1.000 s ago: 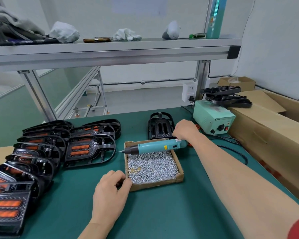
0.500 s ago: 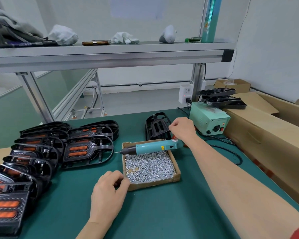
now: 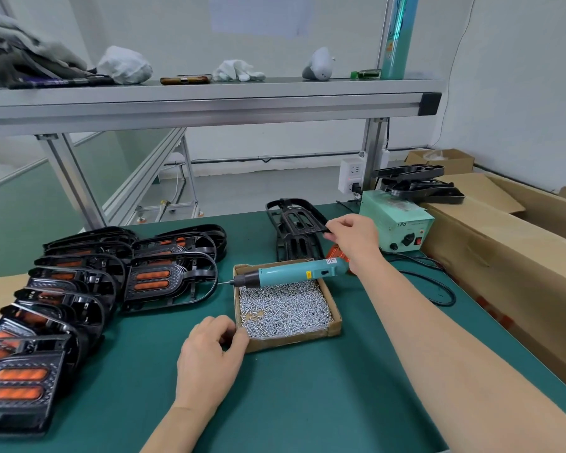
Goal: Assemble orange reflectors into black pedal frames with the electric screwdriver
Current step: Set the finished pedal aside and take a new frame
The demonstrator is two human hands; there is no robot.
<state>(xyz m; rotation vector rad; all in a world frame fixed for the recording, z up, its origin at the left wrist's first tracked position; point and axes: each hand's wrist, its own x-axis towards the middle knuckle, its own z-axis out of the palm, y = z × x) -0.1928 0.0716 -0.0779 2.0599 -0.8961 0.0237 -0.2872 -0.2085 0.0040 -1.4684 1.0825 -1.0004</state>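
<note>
My right hand (image 3: 352,238) pinches the near edge of a black pedal frame (image 3: 299,219), lifted and tilted above a second frame (image 3: 294,248) on the green mat. The teal electric screwdriver (image 3: 291,274) lies across the back edge of a cardboard tray (image 3: 291,340) full of small silver screws, tip pointing left. My left hand (image 3: 209,353) rests on the mat at the tray's front left corner with fingers curled; what it holds is hidden. Several finished pedals with orange reflectors (image 3: 152,279) lie in rows at the left. An orange reflector (image 3: 335,255) shows under my right wrist.
A pale green power supply (image 3: 397,228) stands at the back right with more black frames (image 3: 415,184) on top; its cable loops on the mat. A long cardboard box (image 3: 510,256) borders the right side. An aluminium shelf (image 3: 209,103) with gloves and tools spans overhead.
My right hand left the screwdriver's rear end, reached back and lifted the top black frame by its near edge. My left hand stayed by the tray corner.
</note>
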